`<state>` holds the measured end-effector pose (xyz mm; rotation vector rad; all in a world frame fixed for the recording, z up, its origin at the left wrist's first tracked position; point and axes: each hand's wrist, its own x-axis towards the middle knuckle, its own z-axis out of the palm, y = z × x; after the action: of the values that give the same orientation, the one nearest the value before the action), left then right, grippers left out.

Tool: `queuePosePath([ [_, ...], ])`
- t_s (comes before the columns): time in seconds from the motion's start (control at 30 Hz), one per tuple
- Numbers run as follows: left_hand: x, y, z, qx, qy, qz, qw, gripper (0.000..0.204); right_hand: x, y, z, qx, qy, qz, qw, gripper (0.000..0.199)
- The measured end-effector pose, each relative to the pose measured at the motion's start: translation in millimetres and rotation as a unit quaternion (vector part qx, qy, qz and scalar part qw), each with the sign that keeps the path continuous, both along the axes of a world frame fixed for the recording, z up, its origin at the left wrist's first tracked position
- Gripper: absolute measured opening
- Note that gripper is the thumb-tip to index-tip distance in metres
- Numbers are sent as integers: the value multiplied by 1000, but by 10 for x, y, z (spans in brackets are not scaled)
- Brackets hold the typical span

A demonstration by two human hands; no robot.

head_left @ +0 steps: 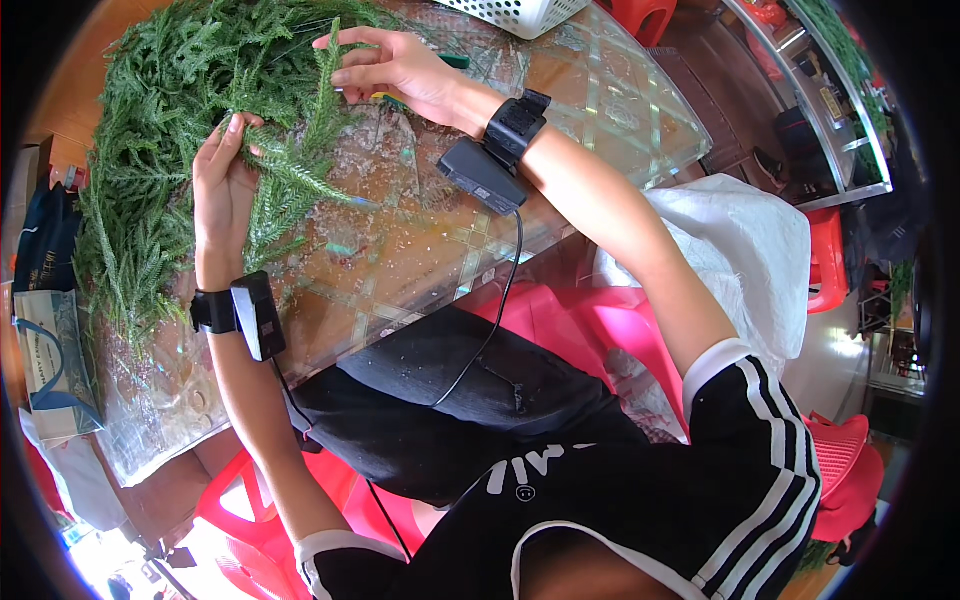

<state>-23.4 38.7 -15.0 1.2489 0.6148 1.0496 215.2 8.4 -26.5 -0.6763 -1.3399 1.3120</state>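
My left hand (225, 175) grips an artificial pine branch (285, 165) near its base, thumb and fingers closed around the stem. One needled sprig (322, 115) of it rises toward my right hand (405, 78), whose fingers close on it close to the tip. Another sprig points right across the tabletop and ends in a pale tip. Under my right hand shows a small yellow and green thing (390, 99); its kind, and whether the hand touches it, I cannot tell. A large heap of green pine branches (150, 130) lies just beyond and left of my left hand.
A clear plastic cover with white crumbs lies over the table (420, 230). At the far edge stands a white perforated basket (510, 12). A white sack (735, 250) and pink stool (540, 315) are at the right; a printed bag (55, 360) hangs left. Cables run from my wrist devices.
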Motion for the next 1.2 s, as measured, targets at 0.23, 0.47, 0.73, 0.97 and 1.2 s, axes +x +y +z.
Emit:
queuePosePath([
  [0.23, 7, -34, 38, -10, 10, -12, 1000, 19, 14, 29, -27, 7, -16, -1, 1000, 44],
  [0.47, -10, 11, 2, -7, 3, 2, 1000, 20, -37, 4, -32, -6, -10, -41, 999, 39],
  [0.73, 64, -52, 26, -5, 17, 39, 999, 20, -19, 1, -8, -8, -42, -31, 999, 48],
  [0.97, 10, -48, 70, 1, 1, 15, 1000, 20, 6, 64, -58, 20, -48, -14, 999, 36],
  [1.2, -33, -29, 67, -3, 2, 11, 1000, 20, 14, -5, 69, 33, -47, -45, 997, 27],
])
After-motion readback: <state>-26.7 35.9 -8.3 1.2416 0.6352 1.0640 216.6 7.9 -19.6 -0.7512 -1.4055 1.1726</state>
